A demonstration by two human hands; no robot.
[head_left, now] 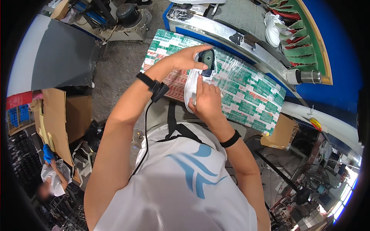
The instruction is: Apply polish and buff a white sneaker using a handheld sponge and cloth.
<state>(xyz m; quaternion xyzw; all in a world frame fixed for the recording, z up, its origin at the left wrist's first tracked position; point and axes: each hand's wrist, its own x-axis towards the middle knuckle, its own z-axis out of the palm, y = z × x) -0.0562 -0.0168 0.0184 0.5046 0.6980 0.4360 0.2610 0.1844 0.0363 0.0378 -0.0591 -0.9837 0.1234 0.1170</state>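
Head view of a person holding a white shoe [191, 82] over a table [246, 92] covered in green, white and red printed sheet under clear film. The left hand [187, 58] reaches over the top of the shoe, fingers curled closed around its upper end near the dark opening. The right hand [206, 99] supports the shoe from below, fingers closed on its side, with the index finger laid along the white upper. The shoe stands tilted, roughly upright, between the two hands, above the near edge of the table. The left wrist carries a black strap [153, 85] with a cable running down toward the white shirt [181, 181]; the right wrist wears a black band [230, 139]. Beyond the table lies a metal conveyor [246, 36], on which a second white shoe [273, 27] rests beside a green rack [304, 34]. Cardboard sheets [58, 115] lean at the left, and another person [52, 179] with blue gloves sits at the lower left. A fan [308, 184] stands on the floor at lower right.
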